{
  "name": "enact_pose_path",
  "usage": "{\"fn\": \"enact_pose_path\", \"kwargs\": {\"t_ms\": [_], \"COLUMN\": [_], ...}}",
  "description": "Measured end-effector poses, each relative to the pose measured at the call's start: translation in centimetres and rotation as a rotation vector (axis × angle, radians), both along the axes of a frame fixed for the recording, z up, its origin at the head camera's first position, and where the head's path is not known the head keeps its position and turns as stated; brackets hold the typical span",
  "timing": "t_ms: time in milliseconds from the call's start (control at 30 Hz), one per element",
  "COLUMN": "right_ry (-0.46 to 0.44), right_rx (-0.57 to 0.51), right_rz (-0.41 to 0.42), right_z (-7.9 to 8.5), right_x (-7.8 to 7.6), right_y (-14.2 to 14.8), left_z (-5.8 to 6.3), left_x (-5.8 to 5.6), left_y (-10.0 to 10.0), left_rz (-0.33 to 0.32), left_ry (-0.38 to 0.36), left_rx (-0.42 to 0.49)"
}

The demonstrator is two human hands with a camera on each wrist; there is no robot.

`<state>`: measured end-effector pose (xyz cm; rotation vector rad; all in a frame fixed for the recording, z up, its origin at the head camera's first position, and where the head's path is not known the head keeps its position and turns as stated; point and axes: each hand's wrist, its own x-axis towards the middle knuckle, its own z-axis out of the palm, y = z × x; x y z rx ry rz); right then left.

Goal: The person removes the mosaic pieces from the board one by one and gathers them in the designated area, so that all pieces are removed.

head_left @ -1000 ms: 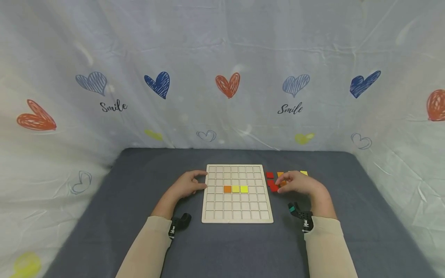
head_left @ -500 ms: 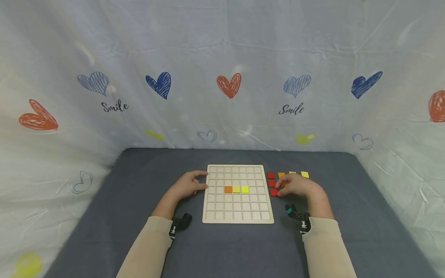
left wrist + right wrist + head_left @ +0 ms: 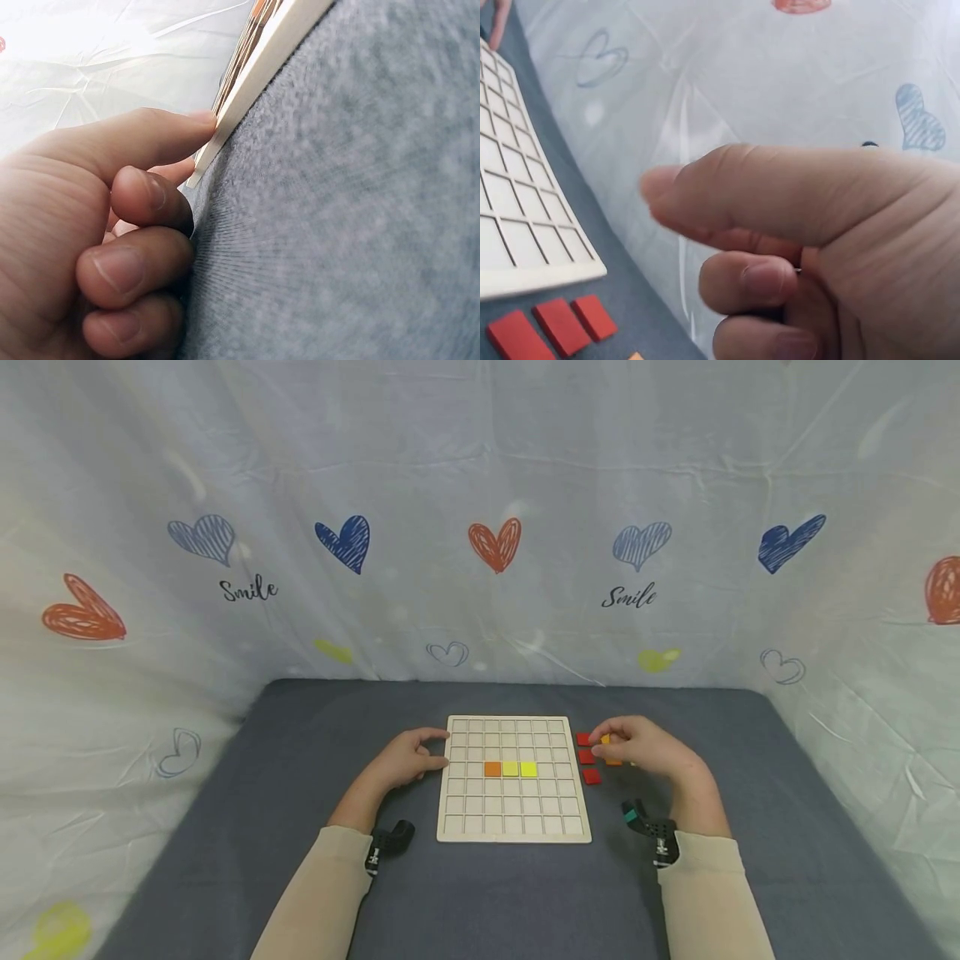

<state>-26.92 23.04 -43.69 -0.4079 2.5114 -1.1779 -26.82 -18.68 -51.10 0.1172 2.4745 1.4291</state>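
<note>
A pale wooden grid board (image 3: 512, 810) lies mid-table. One orange tile (image 3: 492, 769) and two yellow tiles (image 3: 519, 769) form a row on it. At the board's left edge my left hand (image 3: 401, 757) touches the rim with straight thumb and index finger; its other fingers are curled under. Right of the board, my right hand (image 3: 647, 748) hovers over loose tiles. Its thumb and index stand apart in the head view, with no tile seen held. Three red tiles (image 3: 586, 757) line up beside the board. The hand partly hides an orange tile (image 3: 613, 762) and others.
A grey cloth (image 3: 480, 893) covers the table. Behind and at both sides hangs a white curtain (image 3: 420, 443) printed with hearts. Black wrist cameras (image 3: 652, 827) sit on both wrists, low over the cloth.
The nearest red tile slid toward me, spacing out the red column. My right hand then rose away from it toward the back tiles. The left hand stays at the board's edge.
</note>
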Motion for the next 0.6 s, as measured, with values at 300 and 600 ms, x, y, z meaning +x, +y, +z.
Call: {"fn": "enact_pose_path", "kwargs": {"t_ms": [300, 600], "right_ry": [0.07, 0.106], "right_rx": [-0.101, -0.081], "right_rz": [0.018, 0.095], "right_z": [0.7, -0.6], "right_x": [0.4, 0.5], "right_y": [-3.1, -7.0], "left_z": [-0.1, 0.0], "left_x": [0.0, 0.0], "left_y": [0.0, 0.1], "left_rz": [0.008, 0.008], "left_ry": [-0.011, -0.003], "left_rx": [-0.001, 0.002]}}
